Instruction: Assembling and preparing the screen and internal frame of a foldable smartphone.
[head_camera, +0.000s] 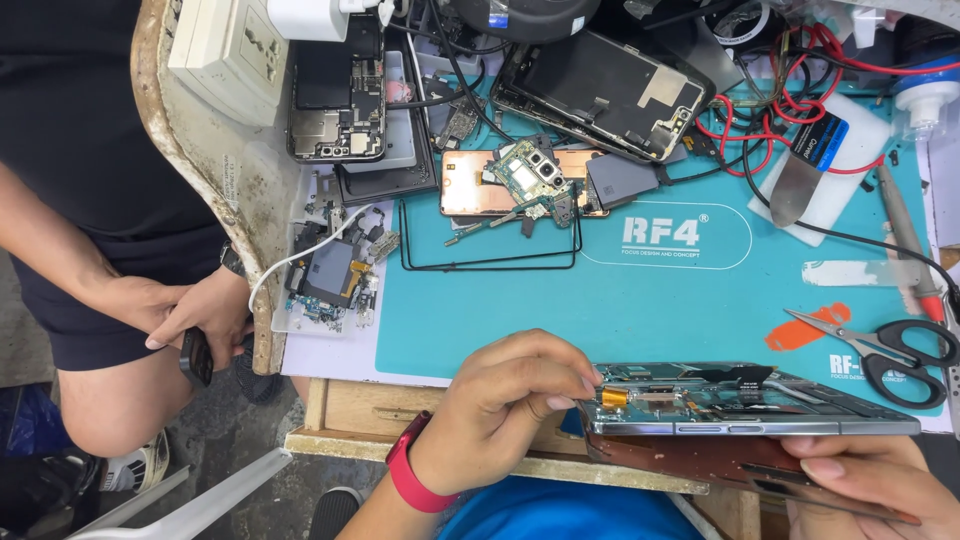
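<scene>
Fingertips of the left hand (505, 400) pinch at a small gold part on the opened slim grey phone frame (745, 405), held edge-up over the near edge of the teal mat-covered bench (640, 300). Right hand (870, 480) grips the frame from beneath, fingers closed on it. Black-handled scissors (885, 350) lie just beyond.

One head-worn camera looked steeply down, close over the counter (650, 310), facing away from the wearer's body.
</scene>
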